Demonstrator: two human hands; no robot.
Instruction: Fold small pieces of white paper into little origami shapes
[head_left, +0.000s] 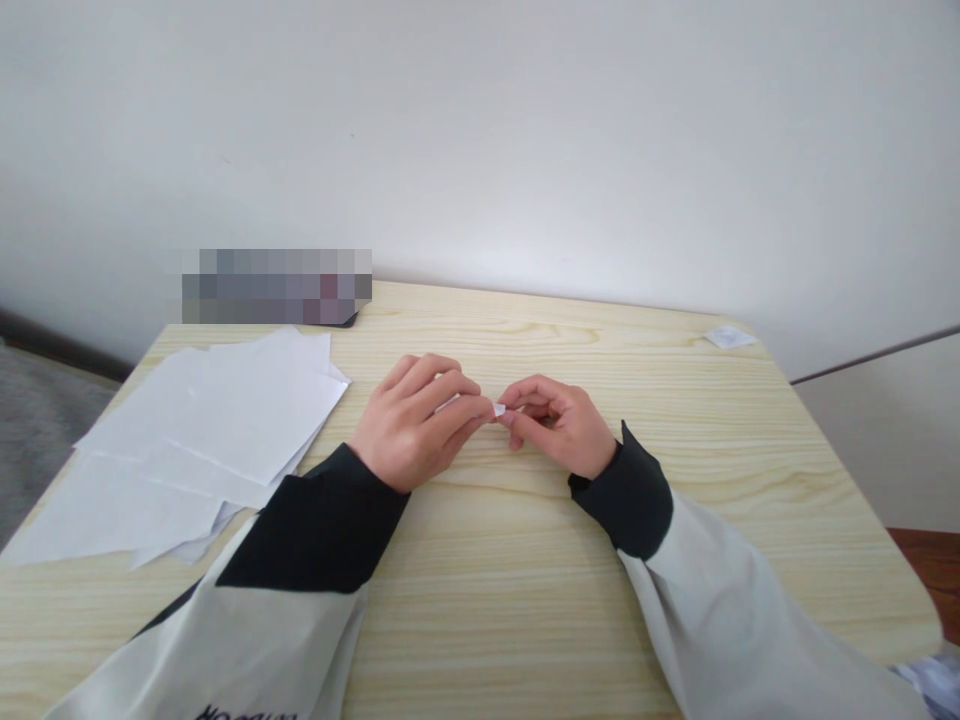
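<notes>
Between my fingertips, over the middle of the table, is a small piece of white paper (499,410), mostly covered by the fingers. My left hand (420,418) pinches it from the left, palm down, its other fingers curled above the tabletop. From the right, my right hand (561,422) grips the paper's other end between thumb and fingers. The two hands nearly meet at the paper. Whether it is folded or rolled cannot be made out.
Several overlapping sheets of white paper (232,420) lie on the table's left side. A blurred-out object (277,290) stands at the back left. One small folded paper (730,337) rests at the back right corner of the wood-grain table (517,600). A white wall (525,140) rises behind.
</notes>
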